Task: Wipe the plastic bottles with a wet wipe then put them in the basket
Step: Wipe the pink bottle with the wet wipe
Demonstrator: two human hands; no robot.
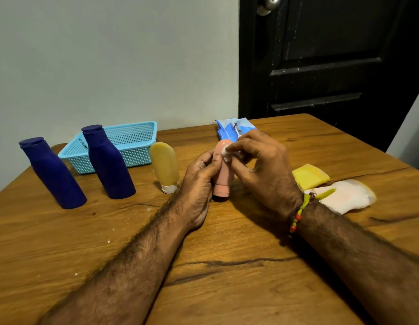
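A pink plastic bottle (222, 181) stands cap-down on the wooden table, and my left hand (199, 184) grips its body. My right hand (262, 167) pinches a white wet wipe (228, 154) against the bottle's upper end. Two dark blue bottles (56, 177) (107, 163) stand upright at the left. A yellow bottle (165, 166) stands cap-down beside them. The light blue basket (133, 134) sits behind the blue bottles with no bottle visible inside.
A blue wet-wipe pack (232, 129) lies behind my hands. At the right lie a yellow tube (309, 175) and a white-pink tube (347, 198). A dark door stands behind the table's right side, a pale wall at the left.
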